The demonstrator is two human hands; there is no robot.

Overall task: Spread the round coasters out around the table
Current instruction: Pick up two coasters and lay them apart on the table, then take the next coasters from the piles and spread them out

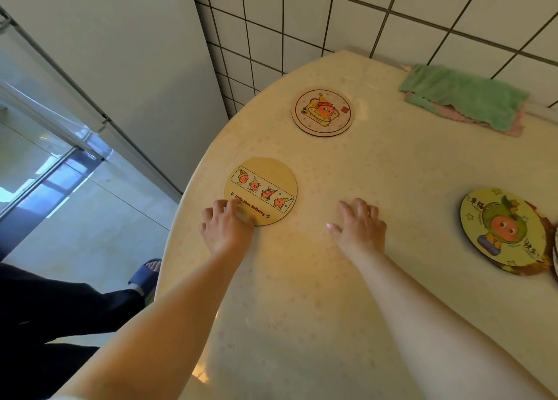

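A tan round coaster [265,185] with a strip of small cartoon figures lies flat near the table's left edge. My left hand [226,227] rests its fingertips on the near rim of it. Farther back lies a pale round coaster [322,111] with an orange cartoon figure. At the right edge of view a yellow-green coaster [502,229] tops a small stack of others. My right hand [359,224] lies palm down on the bare tabletop [392,164] between the coasters, fingers apart, holding nothing.
A folded green cloth [462,96] over a pink one sits at the back right by the tiled wall [332,16]. The table's curved edge runs down the left, with floor, a sliding door and my sandalled foot [148,274] beyond it.
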